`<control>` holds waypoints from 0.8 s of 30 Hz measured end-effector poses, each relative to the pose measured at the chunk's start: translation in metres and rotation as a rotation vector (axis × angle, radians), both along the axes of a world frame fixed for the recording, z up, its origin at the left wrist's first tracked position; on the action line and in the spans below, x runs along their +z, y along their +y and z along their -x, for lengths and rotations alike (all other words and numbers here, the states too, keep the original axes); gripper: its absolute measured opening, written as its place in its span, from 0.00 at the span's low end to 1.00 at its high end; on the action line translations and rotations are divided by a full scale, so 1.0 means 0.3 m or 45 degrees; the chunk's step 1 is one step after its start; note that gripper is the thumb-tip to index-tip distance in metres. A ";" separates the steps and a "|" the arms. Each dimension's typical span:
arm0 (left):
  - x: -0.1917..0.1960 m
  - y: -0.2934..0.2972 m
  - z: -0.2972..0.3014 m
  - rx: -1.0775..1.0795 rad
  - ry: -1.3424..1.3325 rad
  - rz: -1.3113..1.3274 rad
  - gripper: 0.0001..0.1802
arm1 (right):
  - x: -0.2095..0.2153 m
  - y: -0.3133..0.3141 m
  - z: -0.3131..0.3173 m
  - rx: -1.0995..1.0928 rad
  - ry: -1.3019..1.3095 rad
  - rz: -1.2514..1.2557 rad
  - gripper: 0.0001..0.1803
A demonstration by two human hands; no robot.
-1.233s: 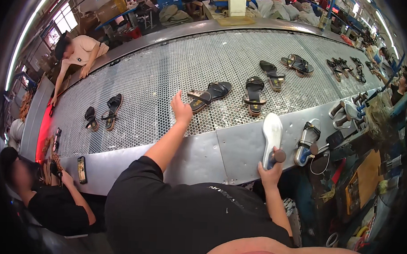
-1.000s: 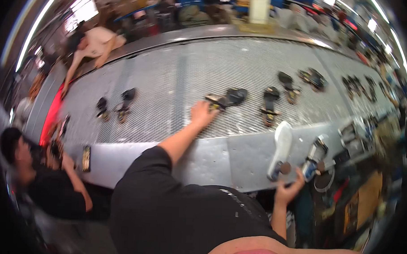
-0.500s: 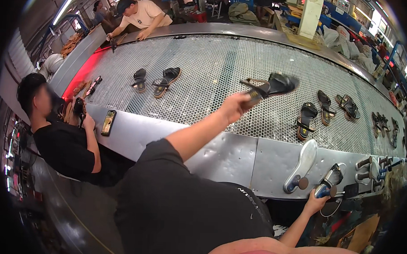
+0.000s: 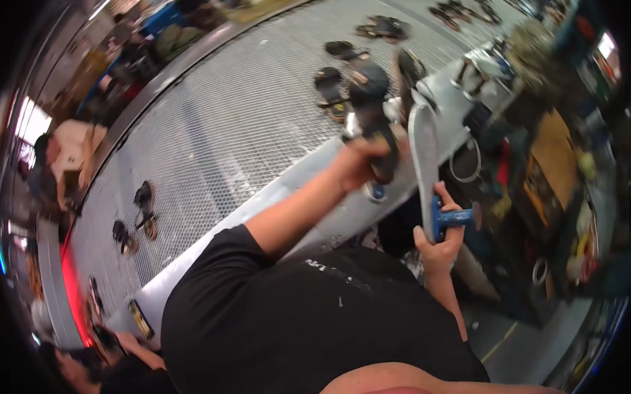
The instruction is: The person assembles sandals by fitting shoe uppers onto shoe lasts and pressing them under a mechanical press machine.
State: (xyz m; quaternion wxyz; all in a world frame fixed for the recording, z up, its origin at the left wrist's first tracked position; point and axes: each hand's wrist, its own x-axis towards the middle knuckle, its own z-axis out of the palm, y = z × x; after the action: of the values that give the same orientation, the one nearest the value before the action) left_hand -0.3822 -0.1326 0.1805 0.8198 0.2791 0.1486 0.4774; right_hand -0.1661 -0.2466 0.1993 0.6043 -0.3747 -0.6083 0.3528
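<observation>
My left hand (image 4: pixel 364 159) is closed on the heel end of a black sandal (image 4: pixel 369 84), which points away over the edge of the perforated table. Upright in my right hand (image 4: pixel 442 246) is a grey shoe last (image 4: pixel 422 142) with a blue handle and a brown round end; my fingers wrap its blue part. Past the last's tip shows a dark strapped shape (image 4: pixel 409 72), too blurred to tell whether it touches the last. Just below my left hand, a blue-ended piece (image 4: pixel 376 192) sits on the metal ledge, partly hidden.
More black sandals (image 4: pixel 328 86) stand on the perforated table (image 4: pixel 263 98), others at its left (image 4: pixel 145 208) and far end. A phone (image 4: pixel 141 319) lies on the ledge near a co-worker (image 4: pixel 108 367). Another person (image 4: pixel 74 150) works across. Cluttered tools and cardboard (image 4: pixel 550 149) are at right.
My view has swung to the right. My left hand has brought its sandal rightward, close to the last. My right hand has lifted the blue-handled last off the ledge, beside my left hand.
</observation>
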 end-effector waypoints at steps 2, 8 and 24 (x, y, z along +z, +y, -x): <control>0.061 0.105 -0.035 0.288 0.054 -0.110 0.19 | 0.024 -0.074 -0.070 0.047 -0.196 -0.082 0.27; 0.059 -0.142 -0.316 0.020 0.534 -0.374 0.18 | 0.046 -0.191 -0.159 -0.019 -0.262 0.066 0.29; -0.286 0.500 0.224 1.184 1.089 -0.518 0.34 | 0.090 0.308 -0.933 -1.356 -0.941 0.314 0.43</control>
State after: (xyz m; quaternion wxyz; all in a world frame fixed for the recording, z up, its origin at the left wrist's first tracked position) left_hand -0.4494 0.0175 0.0946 0.3281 0.5003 0.4728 0.6470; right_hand 0.1138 -0.1541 0.2262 0.4002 -0.7872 -0.4624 -0.0793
